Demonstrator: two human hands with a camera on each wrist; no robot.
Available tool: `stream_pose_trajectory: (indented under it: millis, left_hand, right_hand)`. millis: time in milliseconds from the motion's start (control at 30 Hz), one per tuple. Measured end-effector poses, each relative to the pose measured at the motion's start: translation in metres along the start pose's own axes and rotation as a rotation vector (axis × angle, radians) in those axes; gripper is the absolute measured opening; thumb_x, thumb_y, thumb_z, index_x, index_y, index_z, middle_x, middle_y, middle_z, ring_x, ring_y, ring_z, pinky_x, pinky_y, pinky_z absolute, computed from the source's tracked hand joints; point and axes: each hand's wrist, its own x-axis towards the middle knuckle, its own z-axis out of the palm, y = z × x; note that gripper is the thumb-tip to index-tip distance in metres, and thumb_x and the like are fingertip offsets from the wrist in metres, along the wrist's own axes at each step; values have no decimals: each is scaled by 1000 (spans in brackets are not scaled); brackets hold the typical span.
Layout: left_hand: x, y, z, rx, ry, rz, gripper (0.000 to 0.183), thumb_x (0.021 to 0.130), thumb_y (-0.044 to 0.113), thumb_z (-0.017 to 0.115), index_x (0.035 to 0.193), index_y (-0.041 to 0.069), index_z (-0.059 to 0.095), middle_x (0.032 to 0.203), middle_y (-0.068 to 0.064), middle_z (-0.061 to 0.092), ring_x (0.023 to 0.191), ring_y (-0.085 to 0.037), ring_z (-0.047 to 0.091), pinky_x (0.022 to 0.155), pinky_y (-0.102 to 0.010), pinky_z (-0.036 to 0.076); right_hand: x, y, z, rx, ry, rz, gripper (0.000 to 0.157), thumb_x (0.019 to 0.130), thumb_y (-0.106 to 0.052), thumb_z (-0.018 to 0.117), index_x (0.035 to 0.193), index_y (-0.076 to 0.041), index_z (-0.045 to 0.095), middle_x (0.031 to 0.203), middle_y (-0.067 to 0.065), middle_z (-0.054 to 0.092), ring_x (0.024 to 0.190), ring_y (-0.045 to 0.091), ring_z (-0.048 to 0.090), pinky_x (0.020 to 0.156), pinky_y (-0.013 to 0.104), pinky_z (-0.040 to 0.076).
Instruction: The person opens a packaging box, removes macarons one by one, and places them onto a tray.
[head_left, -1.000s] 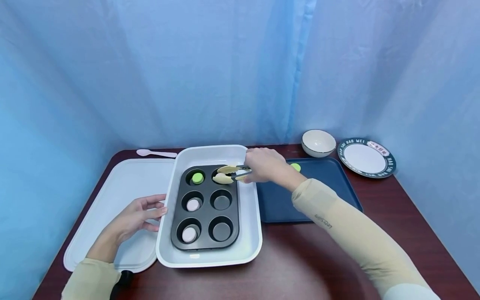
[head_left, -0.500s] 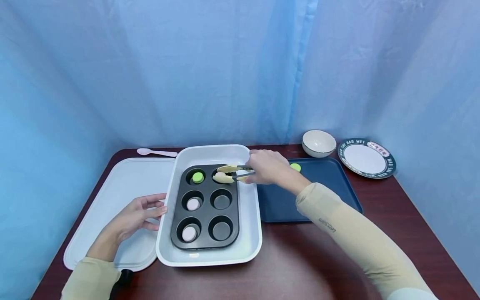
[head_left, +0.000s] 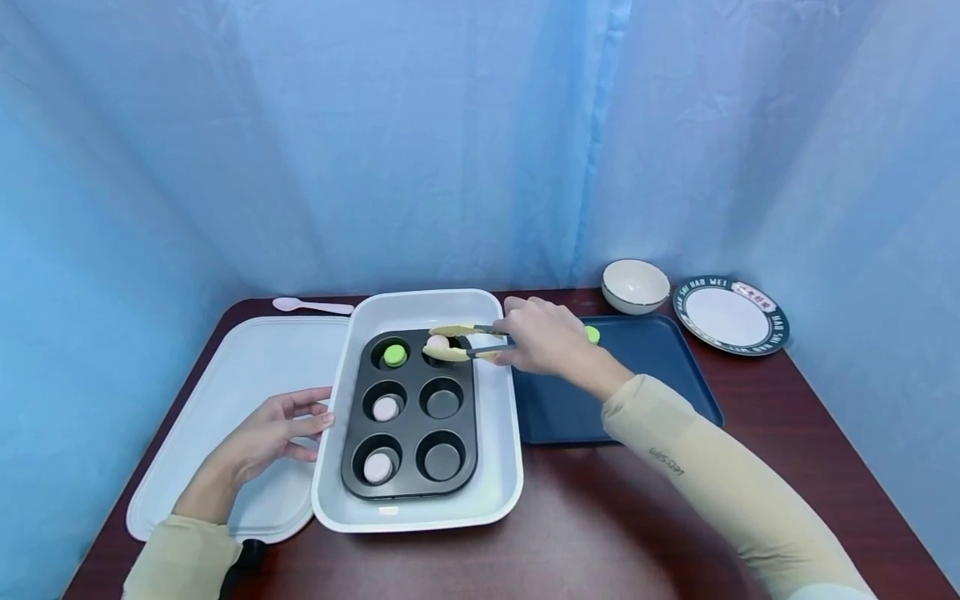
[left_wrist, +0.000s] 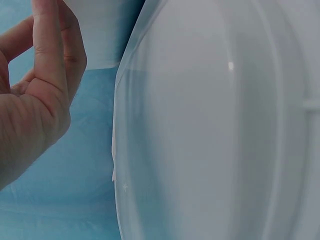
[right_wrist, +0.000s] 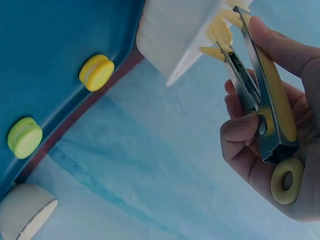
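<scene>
My right hand (head_left: 546,335) grips small tongs (head_left: 448,355) with yellow tips over the black muffin tin (head_left: 411,417). The tongs' tips stand apart around a pale pink macaron (head_left: 437,342) in the far right cup. In the left column, a green macaron (head_left: 394,356) sits in the far cup, with pale pink macarons (head_left: 386,408) in the middle and near cups. The tin lies inside a white bin (head_left: 341,500). At the bin's left side, my left hand (head_left: 262,433) touches the wall with loosely extended fingers. The left wrist view mostly shows bin wall (left_wrist: 190,125).
A navy tray (head_left: 622,400) right of the bin bears a yellow macaron (right_wrist: 96,73) and a green macaron (right_wrist: 25,138). Behind it stand a bowl (head_left: 636,287) and a plate (head_left: 727,317). To the left lie a white lid (head_left: 255,358) and a pink spoon (head_left: 311,307).
The tongs' tips have spread apart, and the pink macaron shows more plainly between them. My right hand has shifted slightly right. My left hand has stayed in place.
</scene>
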Motion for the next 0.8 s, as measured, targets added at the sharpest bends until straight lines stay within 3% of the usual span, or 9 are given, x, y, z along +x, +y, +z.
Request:
stream_pose_trajectory:
  millis: [500,800]
  left_hand:
    - [0,-1,0,-1,-8,7,69,97,23,72,153,0,39,133,-26,56,93,-26,69,76,-46,62]
    - [0,-2,0,2,-7,13,70,96,23,72,153,0,39,129,-24,57,93,-26,68,76,-45,62]
  right_hand:
    - [-36,27,-37,83,87,70,59,84,-41,83,133,-12,68,89,2,55,64,18,45,49,30,36]
    - [-72,58,-47,65,169,117,58,83,-38,85,131,-11,69,89,3,55,68,18,43,48,31,36]
